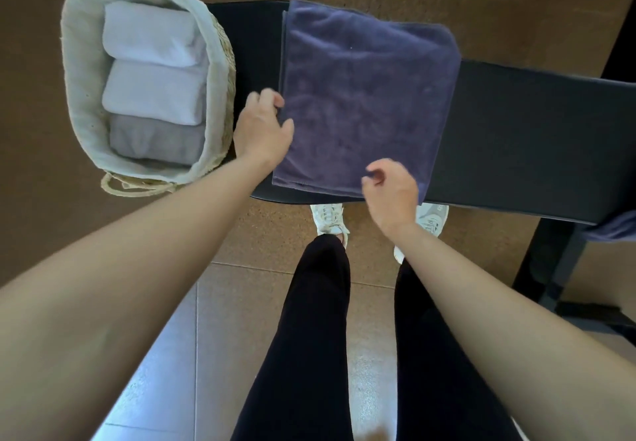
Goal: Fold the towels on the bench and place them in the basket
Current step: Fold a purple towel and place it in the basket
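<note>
We're mid-fold: the dark blue terry towel (368,96) lies doubled across the black padded bench (516,130), just beside the woven straw basket w/ cream liner (82,72). Our left hand (265,130) pinches its left edge, thumb on top. Our right hand (392,189) curls over the near edge; can't tell if it's got cloth. Next is prob. another fold, edges matched. No readable writing.

On the bench (516,137) at twelve o'clock, a towel (368,96); at ten o'clock, beside the bench's end, the basket (79,72) with three folded towels (155,93) inside.
</note>
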A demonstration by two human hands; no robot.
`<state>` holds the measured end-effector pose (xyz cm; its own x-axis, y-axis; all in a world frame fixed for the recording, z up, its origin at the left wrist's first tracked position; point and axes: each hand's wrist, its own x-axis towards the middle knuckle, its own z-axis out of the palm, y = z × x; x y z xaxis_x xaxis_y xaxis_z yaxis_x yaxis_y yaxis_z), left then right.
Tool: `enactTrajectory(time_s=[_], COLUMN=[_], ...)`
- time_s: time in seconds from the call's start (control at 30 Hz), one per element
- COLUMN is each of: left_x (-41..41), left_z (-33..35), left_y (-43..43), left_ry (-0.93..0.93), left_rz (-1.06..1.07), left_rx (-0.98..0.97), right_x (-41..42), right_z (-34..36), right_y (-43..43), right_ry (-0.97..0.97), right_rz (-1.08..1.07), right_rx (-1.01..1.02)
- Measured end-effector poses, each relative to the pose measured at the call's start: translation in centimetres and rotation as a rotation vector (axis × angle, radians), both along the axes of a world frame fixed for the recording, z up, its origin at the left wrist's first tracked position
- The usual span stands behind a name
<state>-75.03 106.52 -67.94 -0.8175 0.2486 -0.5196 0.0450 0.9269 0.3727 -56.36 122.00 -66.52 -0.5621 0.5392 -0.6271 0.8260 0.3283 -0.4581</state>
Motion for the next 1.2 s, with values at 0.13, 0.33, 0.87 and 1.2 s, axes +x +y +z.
enactTrajectory(time_s=[0.13, 0.33, 0.87, 1.2], left_x=[5.2, 8.8, 12.4, 15.6], left_z=[0.0, -0.5, -1.6, 2.3], left_y=[-1.5, -2.0, -0.5, -1.0], left_ry=[-0.061, -0.145, -0.309, -0.373], left_rz=[0.2, 0.425, 1.084, 1.116], left_rx=[-0.135, -0.225, -0.074, 0.065], right_x=[2.6, 3.4, 6.7, 10.1], right_z=[-0.7, -1.5, 0.1, 1.4], right_y=[3.9, 5.5, 9.2, 10.3], right_ry=[-0.081, -0.212, -0.108, -0.249], right_rz=[-0.233, -0.313, -0.386, -0.437], right_rx=[0.229, 0.124, -0.259, -0.269])
